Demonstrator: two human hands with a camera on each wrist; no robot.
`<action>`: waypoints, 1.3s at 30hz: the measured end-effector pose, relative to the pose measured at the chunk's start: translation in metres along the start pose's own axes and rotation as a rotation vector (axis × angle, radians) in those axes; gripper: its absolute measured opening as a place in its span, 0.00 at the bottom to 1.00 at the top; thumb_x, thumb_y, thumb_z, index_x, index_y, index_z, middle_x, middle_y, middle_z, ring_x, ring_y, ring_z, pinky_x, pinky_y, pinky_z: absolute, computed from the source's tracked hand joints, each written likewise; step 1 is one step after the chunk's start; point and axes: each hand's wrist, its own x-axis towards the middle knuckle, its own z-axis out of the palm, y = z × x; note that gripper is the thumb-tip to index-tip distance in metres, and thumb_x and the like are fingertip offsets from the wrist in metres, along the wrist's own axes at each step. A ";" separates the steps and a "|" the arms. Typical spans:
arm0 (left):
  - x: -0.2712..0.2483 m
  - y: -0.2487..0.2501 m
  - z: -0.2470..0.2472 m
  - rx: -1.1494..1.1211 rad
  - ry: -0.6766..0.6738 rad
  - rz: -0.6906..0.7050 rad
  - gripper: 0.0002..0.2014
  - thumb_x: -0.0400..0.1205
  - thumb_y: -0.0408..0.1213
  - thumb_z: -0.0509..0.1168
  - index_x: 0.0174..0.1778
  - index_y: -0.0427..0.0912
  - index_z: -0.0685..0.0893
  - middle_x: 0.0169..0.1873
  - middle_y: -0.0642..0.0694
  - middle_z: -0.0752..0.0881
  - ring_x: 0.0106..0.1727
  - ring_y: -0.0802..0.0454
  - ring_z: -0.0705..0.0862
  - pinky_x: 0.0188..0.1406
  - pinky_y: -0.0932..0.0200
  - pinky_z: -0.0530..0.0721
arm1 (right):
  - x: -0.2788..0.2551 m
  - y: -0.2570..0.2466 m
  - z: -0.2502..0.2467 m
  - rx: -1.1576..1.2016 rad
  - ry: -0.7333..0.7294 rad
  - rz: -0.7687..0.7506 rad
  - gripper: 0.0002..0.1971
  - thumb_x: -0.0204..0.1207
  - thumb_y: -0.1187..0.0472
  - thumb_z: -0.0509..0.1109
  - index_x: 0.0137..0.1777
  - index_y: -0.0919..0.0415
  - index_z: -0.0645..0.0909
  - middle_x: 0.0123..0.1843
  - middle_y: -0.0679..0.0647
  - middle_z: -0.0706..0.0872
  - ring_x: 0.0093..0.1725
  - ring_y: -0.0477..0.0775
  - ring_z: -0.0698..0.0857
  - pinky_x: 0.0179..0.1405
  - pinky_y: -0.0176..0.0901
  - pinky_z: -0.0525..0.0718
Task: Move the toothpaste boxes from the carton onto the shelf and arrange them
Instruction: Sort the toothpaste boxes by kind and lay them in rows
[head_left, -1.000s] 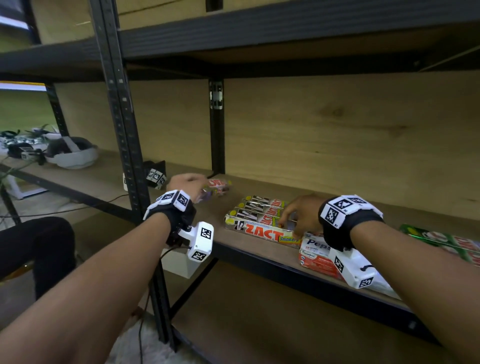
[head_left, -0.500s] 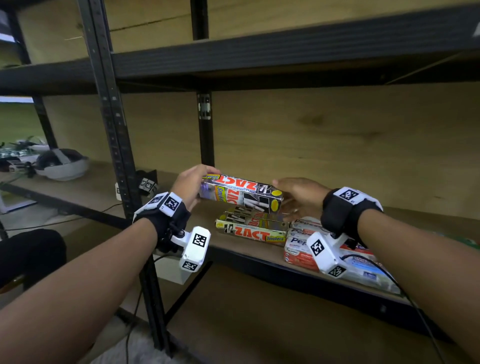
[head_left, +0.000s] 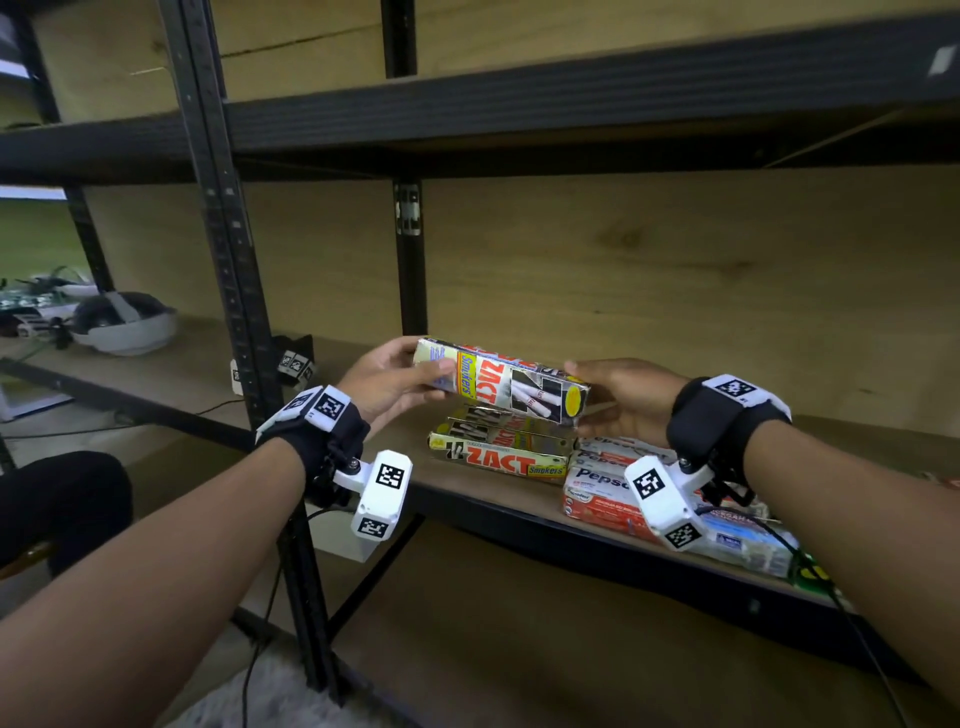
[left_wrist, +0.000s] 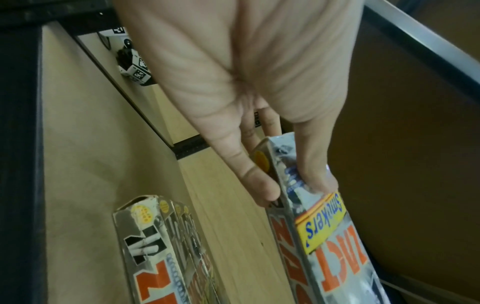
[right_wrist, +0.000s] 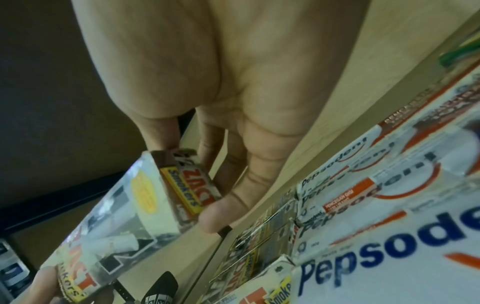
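Wooden shelf board (head_left: 363, 467) in a black metal rack carrying rows of toothpaste boxes.

The Zact boxes (head_left: 498, 457) are lying flat side by side near the front edge at about 6 o'clock of the head view, and the Pepsodent boxes (head_left: 597, 483) are sitting just beside them toward 4 o'clock, ends touching. On the neighbouring board toward 9 o'clock, a white and black headset (head_left: 124, 327) is resting, well apart from the boxes.
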 end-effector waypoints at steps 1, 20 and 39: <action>0.000 -0.001 -0.001 0.026 0.010 -0.005 0.28 0.71 0.33 0.77 0.67 0.34 0.79 0.60 0.35 0.88 0.54 0.43 0.89 0.48 0.57 0.90 | 0.000 0.002 -0.001 0.023 -0.010 0.005 0.25 0.75 0.47 0.76 0.66 0.63 0.82 0.57 0.66 0.84 0.51 0.63 0.86 0.39 0.47 0.90; -0.006 -0.024 0.016 0.336 -0.161 -0.214 0.22 0.79 0.43 0.73 0.69 0.42 0.80 0.57 0.42 0.90 0.57 0.43 0.90 0.50 0.47 0.90 | -0.010 0.024 0.011 0.399 0.017 -0.169 0.32 0.68 0.74 0.78 0.72 0.61 0.75 0.60 0.66 0.89 0.60 0.64 0.89 0.53 0.47 0.91; -0.016 -0.031 0.037 -0.202 -0.123 -0.126 0.23 0.82 0.27 0.68 0.73 0.34 0.74 0.65 0.33 0.85 0.63 0.38 0.86 0.58 0.46 0.88 | -0.014 0.033 0.047 0.083 -0.012 -0.114 0.24 0.71 0.75 0.77 0.66 0.61 0.79 0.57 0.64 0.90 0.54 0.60 0.91 0.50 0.55 0.91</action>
